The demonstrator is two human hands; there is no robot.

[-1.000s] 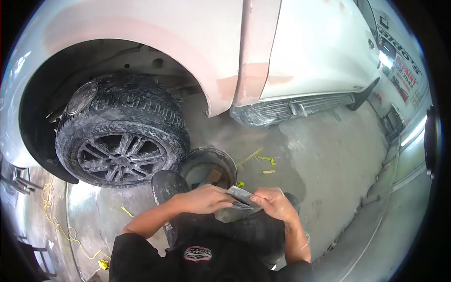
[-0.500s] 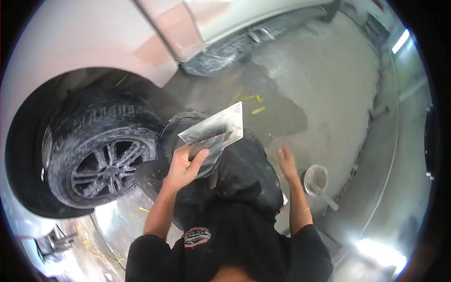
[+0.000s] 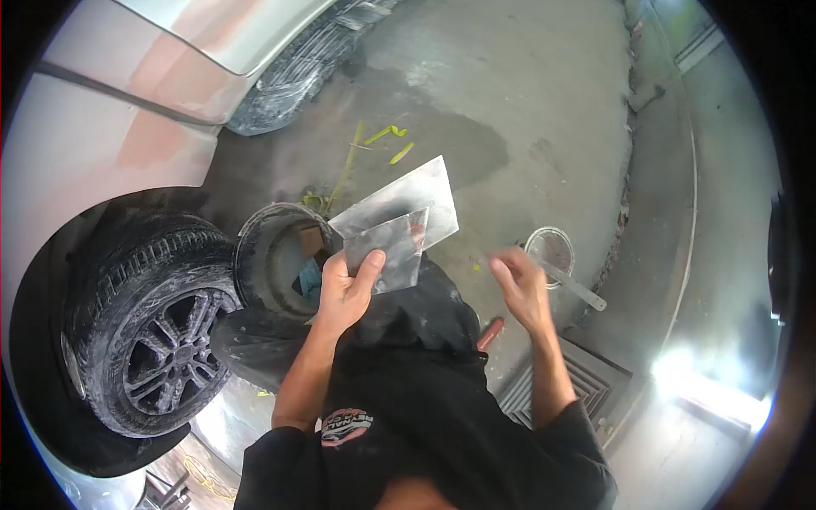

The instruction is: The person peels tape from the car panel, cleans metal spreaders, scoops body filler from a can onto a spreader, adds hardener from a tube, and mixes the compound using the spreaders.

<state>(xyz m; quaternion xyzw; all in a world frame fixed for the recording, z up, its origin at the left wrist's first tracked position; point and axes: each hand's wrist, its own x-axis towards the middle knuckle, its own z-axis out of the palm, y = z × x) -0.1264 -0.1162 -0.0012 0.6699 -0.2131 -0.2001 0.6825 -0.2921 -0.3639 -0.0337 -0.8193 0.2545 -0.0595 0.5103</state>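
My left hand (image 3: pixel 344 293) grips two flat plates in front of my lap, thumb on top. The upper one is a smaller grey plate (image 3: pixel 382 246); beneath it a larger pale plate (image 3: pixel 416 200) sticks out, smudged with grey. My right hand (image 3: pixel 523 289) is empty, thumb apart from the slightly bent, blurred fingers. It is beside a round tin (image 3: pixel 533 242) on the floor. A flat translucent stick (image 3: pixel 586 296) leans out of the tin toward the lower right.
A dark bucket (image 3: pixel 242 263) with a blue cloth (image 3: pixel 309 279) inside stands left of my knees, near the dusty car wheel (image 3: pixel 178 353). Yellow-green tape scraps (image 3: pixel 387 133) lie ahead. A reddish handle (image 3: pixel 490 333) and a floor grate (image 3: pixel 565 378) are at right.
My view has swung to the right, so the car and wheel sit further left. My right hand has come closer to the tin. My left hand still holds both plates.
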